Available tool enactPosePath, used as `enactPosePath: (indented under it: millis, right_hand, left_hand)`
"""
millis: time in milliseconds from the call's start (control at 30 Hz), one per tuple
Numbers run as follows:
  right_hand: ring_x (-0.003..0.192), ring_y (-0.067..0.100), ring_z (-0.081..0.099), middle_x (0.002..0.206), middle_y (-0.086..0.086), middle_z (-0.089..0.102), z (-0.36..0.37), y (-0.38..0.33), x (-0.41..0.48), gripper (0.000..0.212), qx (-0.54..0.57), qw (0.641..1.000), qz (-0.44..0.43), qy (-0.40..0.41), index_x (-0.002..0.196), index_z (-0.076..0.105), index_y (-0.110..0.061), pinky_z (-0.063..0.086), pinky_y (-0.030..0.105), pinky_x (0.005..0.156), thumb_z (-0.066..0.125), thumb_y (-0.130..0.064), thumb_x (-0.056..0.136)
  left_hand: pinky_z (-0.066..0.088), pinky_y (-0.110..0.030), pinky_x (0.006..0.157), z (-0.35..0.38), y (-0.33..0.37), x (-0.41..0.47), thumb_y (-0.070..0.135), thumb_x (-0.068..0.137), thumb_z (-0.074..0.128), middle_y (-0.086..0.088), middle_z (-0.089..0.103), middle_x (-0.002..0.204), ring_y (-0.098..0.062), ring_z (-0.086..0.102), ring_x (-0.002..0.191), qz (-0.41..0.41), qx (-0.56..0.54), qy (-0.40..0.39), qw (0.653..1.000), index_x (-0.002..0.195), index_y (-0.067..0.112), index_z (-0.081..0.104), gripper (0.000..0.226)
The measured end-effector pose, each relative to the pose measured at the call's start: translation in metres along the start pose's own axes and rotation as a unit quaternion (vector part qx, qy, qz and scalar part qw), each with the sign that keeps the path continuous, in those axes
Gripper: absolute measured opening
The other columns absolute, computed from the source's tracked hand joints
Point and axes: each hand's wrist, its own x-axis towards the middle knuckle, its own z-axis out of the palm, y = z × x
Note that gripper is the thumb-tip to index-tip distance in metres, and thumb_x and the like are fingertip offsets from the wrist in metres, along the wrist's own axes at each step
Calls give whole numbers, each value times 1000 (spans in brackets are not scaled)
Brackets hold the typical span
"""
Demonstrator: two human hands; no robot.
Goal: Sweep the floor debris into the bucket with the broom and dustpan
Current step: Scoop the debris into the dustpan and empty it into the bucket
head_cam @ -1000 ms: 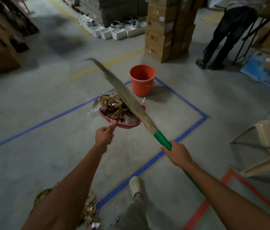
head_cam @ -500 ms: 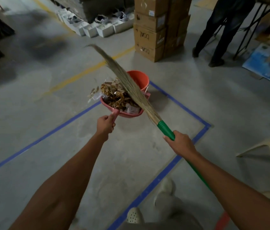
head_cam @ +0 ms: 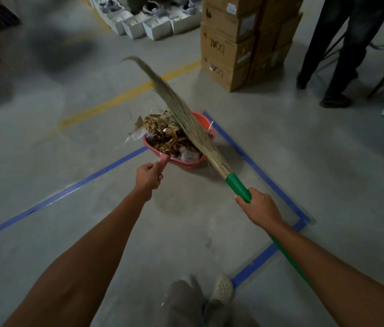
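Observation:
My left hand (head_cam: 149,176) grips the handle of a pink dustpan (head_cam: 187,163) heaped with brown scraps, paper and clear plastic debris (head_cam: 165,138). The pan hangs right over the orange bucket (head_cam: 204,120), hiding most of it; only the far rim shows. My right hand (head_cam: 258,208) holds the green handle of a grass broom (head_cam: 181,114), whose bristles lie across the debris and point up to the far left.
Stacked cardboard boxes (head_cam: 238,43) stand behind the bucket. A person's legs (head_cam: 334,53) are at the far right beside a dark stand. White shoe boxes (head_cam: 148,24) line the back. Blue tape (head_cam: 257,171) marks the floor. My feet (head_cam: 221,289) are at the bottom.
I have walked towards the bucket. The loaded dustpan, held off the floor with the broom resting on it, went from short of the bucket to right above it.

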Motion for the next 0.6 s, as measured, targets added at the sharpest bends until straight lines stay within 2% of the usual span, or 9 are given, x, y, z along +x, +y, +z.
enactPosePath:
  millis: [233,400,600]
  right_hand:
    - [64,21,58,72,3,59,3,-7,153,39,-18,1000,5,-24,82,52,-21,34,27,51,58,-60,88]
    - [76,29,64,78,5,62,27,-13,259,45,-20,999,10,-34,91,61,-18,41,30,59,57,-62,88]
    - [83,33,65,88,11,67,54,0,352,48,-23,998,1,-53,99,62,-16,45,33,64,55,-62,89]
  left_hand:
    - [33,-26,42,57,23,131,32,100,53,-9,53,64,-13,43,46,-21,13,8,1000,87,8,59,28]
    - [34,-25,42,85,27,231,31,101,52,-7,53,63,-12,44,47,-33,21,14,999,83,10,60,29]
    - [35,-19,36,121,16,320,38,99,55,-1,54,56,-5,44,38,-47,17,27,998,81,10,64,35]
